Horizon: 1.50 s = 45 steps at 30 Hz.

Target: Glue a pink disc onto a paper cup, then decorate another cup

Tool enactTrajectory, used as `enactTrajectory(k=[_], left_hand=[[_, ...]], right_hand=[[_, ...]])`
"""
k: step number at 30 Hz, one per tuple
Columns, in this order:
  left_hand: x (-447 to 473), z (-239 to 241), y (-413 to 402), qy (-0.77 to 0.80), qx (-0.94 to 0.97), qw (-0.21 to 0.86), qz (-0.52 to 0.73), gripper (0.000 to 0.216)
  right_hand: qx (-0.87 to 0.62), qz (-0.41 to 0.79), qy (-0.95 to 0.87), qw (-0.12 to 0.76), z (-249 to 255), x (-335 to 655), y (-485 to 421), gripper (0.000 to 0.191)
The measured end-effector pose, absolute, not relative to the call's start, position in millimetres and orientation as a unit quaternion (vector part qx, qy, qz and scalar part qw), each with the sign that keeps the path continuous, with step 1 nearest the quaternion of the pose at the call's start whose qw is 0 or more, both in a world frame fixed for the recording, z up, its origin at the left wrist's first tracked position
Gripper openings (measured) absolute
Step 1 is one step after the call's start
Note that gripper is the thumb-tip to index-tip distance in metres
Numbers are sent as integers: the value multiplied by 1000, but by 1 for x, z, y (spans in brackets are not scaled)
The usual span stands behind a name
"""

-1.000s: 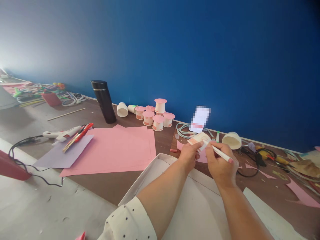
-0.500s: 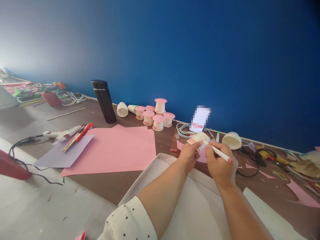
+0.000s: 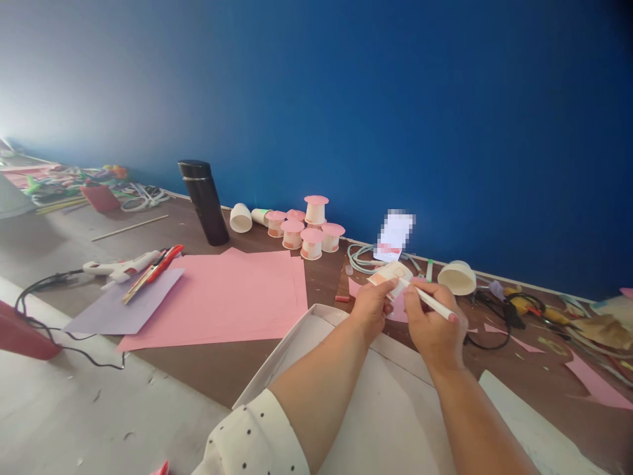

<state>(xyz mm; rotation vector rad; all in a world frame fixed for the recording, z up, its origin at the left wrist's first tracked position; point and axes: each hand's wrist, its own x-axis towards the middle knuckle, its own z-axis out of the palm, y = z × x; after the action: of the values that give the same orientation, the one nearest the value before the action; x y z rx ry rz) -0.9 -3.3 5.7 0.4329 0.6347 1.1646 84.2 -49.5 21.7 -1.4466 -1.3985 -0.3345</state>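
Note:
My left hand [image 3: 372,305] is closed on a small paper cup [image 3: 387,272], tilted so that its side faces me. An outlined shape shows on the cup's wall. Between the fingers of my right hand [image 3: 438,323] is a white marker pen [image 3: 431,301] with a pinkish end, its tip at the cup's side. Below both forearms is a white shallow box [image 3: 390,402]. A red marker cap [image 3: 342,299] lies to the left of my left hand. Further left stand several paper cups [image 3: 311,247] with pink paper discs on top.
A black flask [image 3: 204,204] stands near the wall. Pink paper sheets [image 3: 237,297] carry a box cutter [image 3: 153,272] and a white glue gun [image 3: 121,267]. A phone [image 3: 394,234] leans by the wall behind a coiled cable [image 3: 359,258]. An open cup [image 3: 457,278] lies right, near paper scraps.
The whole view has shifted very slightly. Both hands keep their hold on the cup and the marker pen, with the pen tip still at the cup's side.

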Motion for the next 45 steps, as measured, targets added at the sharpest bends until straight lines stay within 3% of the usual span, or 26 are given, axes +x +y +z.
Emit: enactTrajectory(k=[6,45], left_hand=[[-2,4,-4,262,182,782,535,40],[-2,5,-6,263,228,770,534,37]], right_hand=[[-593,-141,-547,574,21,90,-52,26],[-609,-148,-555,547,22,92,-48,27]])
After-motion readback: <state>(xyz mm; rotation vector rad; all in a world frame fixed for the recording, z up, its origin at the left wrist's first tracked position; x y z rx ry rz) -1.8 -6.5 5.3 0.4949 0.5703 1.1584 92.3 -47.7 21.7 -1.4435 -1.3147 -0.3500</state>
